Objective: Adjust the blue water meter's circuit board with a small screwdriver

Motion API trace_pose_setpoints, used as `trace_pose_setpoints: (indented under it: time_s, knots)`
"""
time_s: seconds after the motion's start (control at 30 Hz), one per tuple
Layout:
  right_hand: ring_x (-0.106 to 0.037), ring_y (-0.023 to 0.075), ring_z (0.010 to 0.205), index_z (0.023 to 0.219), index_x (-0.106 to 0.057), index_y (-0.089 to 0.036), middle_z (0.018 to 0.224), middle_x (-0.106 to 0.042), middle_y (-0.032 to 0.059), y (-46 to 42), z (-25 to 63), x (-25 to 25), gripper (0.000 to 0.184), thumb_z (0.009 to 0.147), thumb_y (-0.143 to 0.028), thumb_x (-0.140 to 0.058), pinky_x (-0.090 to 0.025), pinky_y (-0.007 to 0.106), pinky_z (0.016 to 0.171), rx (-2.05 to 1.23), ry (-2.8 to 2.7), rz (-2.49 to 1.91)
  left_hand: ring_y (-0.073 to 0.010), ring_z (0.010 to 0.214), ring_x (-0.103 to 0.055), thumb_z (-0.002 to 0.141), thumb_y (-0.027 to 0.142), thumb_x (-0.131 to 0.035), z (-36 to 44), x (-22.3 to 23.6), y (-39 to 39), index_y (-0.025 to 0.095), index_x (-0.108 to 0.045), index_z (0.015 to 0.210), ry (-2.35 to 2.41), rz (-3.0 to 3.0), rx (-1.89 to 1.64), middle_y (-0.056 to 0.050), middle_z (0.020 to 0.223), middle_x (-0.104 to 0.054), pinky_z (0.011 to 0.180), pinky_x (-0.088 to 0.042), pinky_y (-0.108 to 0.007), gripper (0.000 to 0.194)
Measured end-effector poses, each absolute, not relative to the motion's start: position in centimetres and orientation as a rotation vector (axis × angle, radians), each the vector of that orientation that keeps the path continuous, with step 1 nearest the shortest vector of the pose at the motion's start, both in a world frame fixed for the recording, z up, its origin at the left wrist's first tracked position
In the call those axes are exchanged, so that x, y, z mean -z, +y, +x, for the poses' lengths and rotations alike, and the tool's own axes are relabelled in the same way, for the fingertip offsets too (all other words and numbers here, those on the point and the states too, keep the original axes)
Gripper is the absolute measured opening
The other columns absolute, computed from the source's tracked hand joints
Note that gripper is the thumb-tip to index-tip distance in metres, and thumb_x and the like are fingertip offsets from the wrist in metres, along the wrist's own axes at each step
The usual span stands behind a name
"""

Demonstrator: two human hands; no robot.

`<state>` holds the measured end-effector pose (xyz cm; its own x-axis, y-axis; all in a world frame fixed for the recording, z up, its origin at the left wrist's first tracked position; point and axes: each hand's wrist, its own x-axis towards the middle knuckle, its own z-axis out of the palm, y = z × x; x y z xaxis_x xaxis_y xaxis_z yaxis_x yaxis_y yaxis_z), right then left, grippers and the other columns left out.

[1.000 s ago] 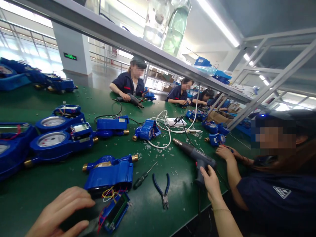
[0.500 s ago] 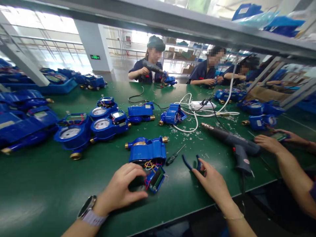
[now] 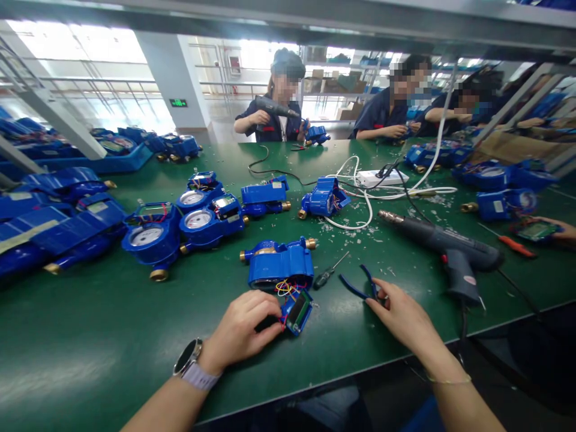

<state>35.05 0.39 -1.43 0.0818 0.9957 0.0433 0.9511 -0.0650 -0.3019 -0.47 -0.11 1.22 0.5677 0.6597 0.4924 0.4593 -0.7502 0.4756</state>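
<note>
My left hand, with a watch on its wrist, has its thumb and fingertips at the left edge of a small blue display module, closed on that edge beside red wires. Several thin coloured wires run from the module to a blue water meter lying just behind it. My right hand pinches a pair of pliers near the head. Their blue handles are spread and point away from me; the jaws are hidden by my fingers. Between the meter and the pliers lies a small screwdriver.
A heat gun lies to the right, its cord running off the front edge. Several blue meters stand on the left. A white power strip with cables lies behind. Co-workers sit opposite, and another person's hand holds a circuit board at right.
My left hand has closed in on the display module's edge. My right hand still holds the pliers. The co-worker's hands at right have shifted, showing an orange screwdriver. The whole view has shifted slightly.
</note>
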Motion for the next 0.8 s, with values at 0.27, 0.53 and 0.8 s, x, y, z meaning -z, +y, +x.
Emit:
trace_pose_setpoints:
  time_s: [0.27, 0.53, 0.8]
  knots:
    - [-0.057, 0.0256, 0.097, 0.135, -0.054, -0.019, 0.103, -0.064, 0.0069, 3.1, 29.5, -1.0, 0.037, 0.099, -0.028, -0.05, -0.046, 0.036, 0.086, -0.138, -2.356, -1.782, -0.0157, 0.077, -0.065, 0.091, 0.019, -0.061, 0.2, -1.1, -0.1, 0.019, -0.063, 0.09, 0.88, 2.527, -1.039, -0.003, 0.083, -0.071, 0.073, -0.052, -0.028, 0.002]
    - [-0.063, 0.0277, 0.082, 0.096, -0.064, -0.02, 0.086, -0.064, 0.0072, 4.2, 26.5, -0.7, 0.027, 0.09, -0.047, -0.064, -0.044, 0.032, 0.061, -0.164, -2.342, -1.893, -0.0161, 0.078, -0.067, 0.089, 0.017, -0.057, -0.4, -0.7, 0.1, 0.019, -0.059, 0.085, 0.924, 2.364, -0.993, -0.004, 0.083, -0.07, 0.073, -0.053, -0.027, 0.005]
    - [-0.065, 0.0247, 0.081, 0.109, -0.05, -0.018, 0.093, -0.066, 0.0092, 1.0, 29.6, -1.1, 0.028, 0.083, -0.024, -0.047, -0.049, 0.032, 0.066, -0.39, -1.843, -1.958, -0.0213, 0.095, -0.065, 0.085, 0.023, -0.063, 0.0, -0.5, 0.1, 0.02, -0.055, 0.091, 1.002, 2.193, -0.936, -0.009, 0.1, -0.068, 0.083, -0.053, -0.033, 0.011]
